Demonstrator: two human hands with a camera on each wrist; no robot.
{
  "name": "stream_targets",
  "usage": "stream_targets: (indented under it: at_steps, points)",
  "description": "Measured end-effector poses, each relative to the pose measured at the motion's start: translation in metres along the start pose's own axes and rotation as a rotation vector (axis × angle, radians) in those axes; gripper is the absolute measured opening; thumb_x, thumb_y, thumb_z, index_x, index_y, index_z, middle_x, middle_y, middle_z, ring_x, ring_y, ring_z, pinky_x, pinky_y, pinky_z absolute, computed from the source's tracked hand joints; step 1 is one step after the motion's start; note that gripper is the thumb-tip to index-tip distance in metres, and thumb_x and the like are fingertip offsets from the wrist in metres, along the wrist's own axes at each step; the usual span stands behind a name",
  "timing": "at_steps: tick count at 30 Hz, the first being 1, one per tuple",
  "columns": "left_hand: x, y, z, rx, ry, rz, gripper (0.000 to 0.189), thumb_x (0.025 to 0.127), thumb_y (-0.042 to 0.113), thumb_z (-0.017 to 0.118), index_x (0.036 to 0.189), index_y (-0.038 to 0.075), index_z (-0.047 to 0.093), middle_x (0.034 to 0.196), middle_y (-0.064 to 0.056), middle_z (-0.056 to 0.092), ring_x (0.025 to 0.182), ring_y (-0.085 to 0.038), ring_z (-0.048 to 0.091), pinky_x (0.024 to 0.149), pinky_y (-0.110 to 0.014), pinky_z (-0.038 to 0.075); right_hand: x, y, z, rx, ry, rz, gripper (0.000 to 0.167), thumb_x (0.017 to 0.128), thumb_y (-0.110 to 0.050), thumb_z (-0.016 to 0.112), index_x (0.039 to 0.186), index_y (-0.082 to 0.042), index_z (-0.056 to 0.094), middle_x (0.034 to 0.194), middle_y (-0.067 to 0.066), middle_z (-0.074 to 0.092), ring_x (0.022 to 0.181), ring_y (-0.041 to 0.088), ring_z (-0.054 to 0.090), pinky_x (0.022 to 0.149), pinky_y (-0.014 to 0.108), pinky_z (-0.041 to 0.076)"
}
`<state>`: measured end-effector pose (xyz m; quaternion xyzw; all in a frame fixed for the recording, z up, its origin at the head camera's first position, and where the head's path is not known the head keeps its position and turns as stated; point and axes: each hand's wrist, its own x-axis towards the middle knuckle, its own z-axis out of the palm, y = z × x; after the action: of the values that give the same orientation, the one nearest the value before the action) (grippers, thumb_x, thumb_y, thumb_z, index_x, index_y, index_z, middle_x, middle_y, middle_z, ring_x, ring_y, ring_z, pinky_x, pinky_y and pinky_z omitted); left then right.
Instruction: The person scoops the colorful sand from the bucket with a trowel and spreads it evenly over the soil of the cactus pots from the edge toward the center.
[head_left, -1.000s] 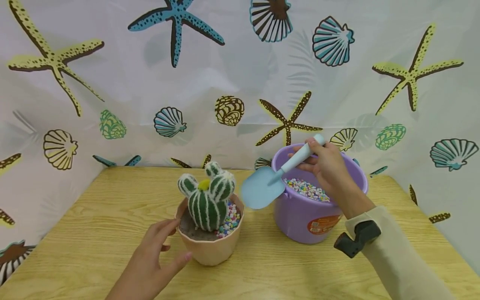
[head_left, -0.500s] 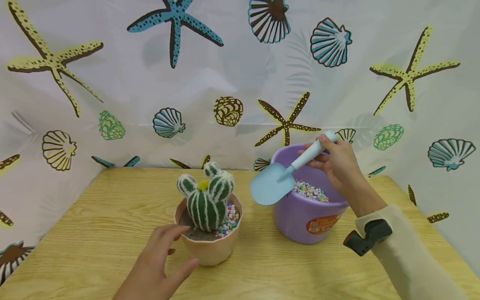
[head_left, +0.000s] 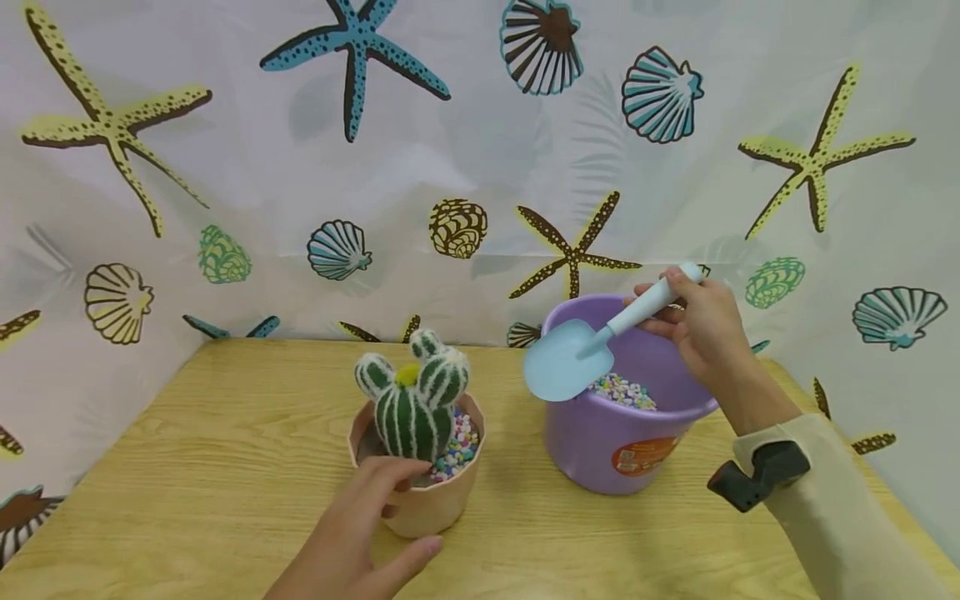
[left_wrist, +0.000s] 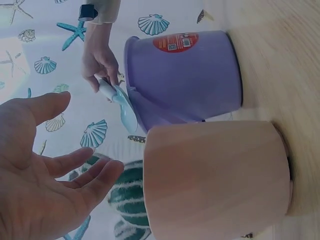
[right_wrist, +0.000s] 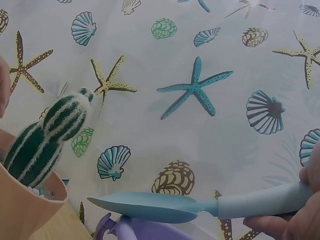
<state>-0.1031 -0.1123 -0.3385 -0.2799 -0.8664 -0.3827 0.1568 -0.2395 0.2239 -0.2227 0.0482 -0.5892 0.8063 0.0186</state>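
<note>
My right hand (head_left: 711, 329) holds the handle of a light blue hand trowel (head_left: 568, 364), its bare blade slanting down over the left rim of a purple bucket (head_left: 600, 450). Small multicoloured pebbles (head_left: 622, 392) lie in the bucket. Left of it stands a peach flower pot (head_left: 431, 517) with a knitted-looking green and white cactus (head_left: 408, 425). Similar pebbles (head_left: 462, 442) cover the right part of the pot's surface; greyish soil shows at the left. My left hand (head_left: 360, 525) is by the pot's near side, fingers spread from the thumb, fingertips overlapping the rim; in the left wrist view its palm (left_wrist: 30, 185) holds nothing.
Pot and bucket stand apart on a wooden table (head_left: 187, 467). Behind rises a white cloth (head_left: 405, 167) printed with starfish and shells. A dark device (head_left: 761, 475) is strapped over the right sleeve.
My right hand has carried the trowel to the right, its blade moving from beside the bucket to over its rim. My left hand has moved rightward along the pot's near side.
</note>
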Motion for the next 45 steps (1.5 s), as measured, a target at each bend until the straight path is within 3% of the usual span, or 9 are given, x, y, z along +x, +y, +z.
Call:
stream_targets:
  at_steps: [9,16,22,26,30,39,45]
  points:
    - [0.014,0.007,0.01,-0.126,-0.126,-0.111,0.053,0.09,0.034,0.066,0.131,0.009,0.046,0.123,-0.005,0.051,0.11,-0.021,0.054,0.084,-0.028,0.052,0.005,-0.01,-0.018,0.06,0.017,-0.009,0.023,0.103,-0.022,0.037,0.11,0.0,0.04,0.083,0.007,0.067,0.079,0.02,0.072,0.069,0.033,0.059]
    - [0.024,0.022,0.022,-0.242,-0.21,-0.219,0.06,0.09,0.043,0.063,0.136,0.013,0.04,0.127,-0.005,0.047,0.111,-0.019,0.051,0.09,-0.034,0.049,0.007,-0.012,-0.031,0.131,0.064,-0.017,0.017,0.103,-0.022,0.037,0.108,-0.005,0.035,0.081,0.009,0.066,0.076,0.023,0.071,0.065,0.035,0.059]
    - [0.038,0.035,0.032,-0.267,-0.165,-0.251,0.069,0.091,0.038,0.064,0.144,0.013,0.028,0.129,-0.005,0.045,0.119,-0.018,0.045,0.096,-0.04,0.046,0.007,-0.01,-0.037,0.098,0.13,-0.083,0.019,0.103,-0.023,0.037,0.108,-0.005,0.038,0.076,0.007,0.067,0.071,0.019,0.071,0.061,0.033,0.059]
    - [0.049,0.036,0.042,-0.25,-0.128,-0.244,0.067,0.091,0.033,0.064,0.143,0.011,0.029,0.128,-0.004,0.045,0.118,-0.019,0.046,0.096,-0.041,0.046,0.008,-0.006,-0.042,0.03,0.167,-0.102,0.019,0.103,-0.023,0.038,0.107,-0.005,0.041,0.075,0.004,0.068,0.069,0.016,0.071,0.059,0.031,0.058]
    - [0.055,0.033,0.051,-0.248,-0.135,-0.247,0.064,0.092,0.029,0.064,0.142,0.008,0.03,0.129,-0.007,0.044,0.119,-0.021,0.045,0.097,-0.042,0.045,0.01,-0.002,-0.048,-0.015,0.187,-0.087,0.018,0.103,-0.023,0.038,0.106,-0.005,0.041,0.074,0.001,0.068,0.069,0.014,0.07,0.059,0.03,0.058]
    - [0.067,0.036,0.071,-0.228,-0.101,-0.22,0.065,0.092,0.033,0.062,0.142,0.004,0.031,0.135,-0.016,0.042,0.124,-0.031,0.045,0.1,-0.049,0.042,0.017,0.004,-0.058,-0.111,0.265,-0.114,0.015,0.103,-0.021,0.037,0.099,-0.008,0.043,0.072,-0.003,0.067,0.063,0.01,0.069,0.054,0.025,0.056]
    - [0.08,0.04,0.086,-0.18,-0.058,-0.218,0.071,0.091,0.036,0.063,0.144,0.002,0.031,0.138,-0.016,0.04,0.131,-0.03,0.04,0.106,-0.049,0.038,0.021,0.012,-0.056,-0.187,0.289,-0.148,0.012,0.103,-0.018,0.039,0.098,-0.007,0.043,0.069,-0.005,0.066,0.061,0.007,0.068,0.054,0.022,0.055]
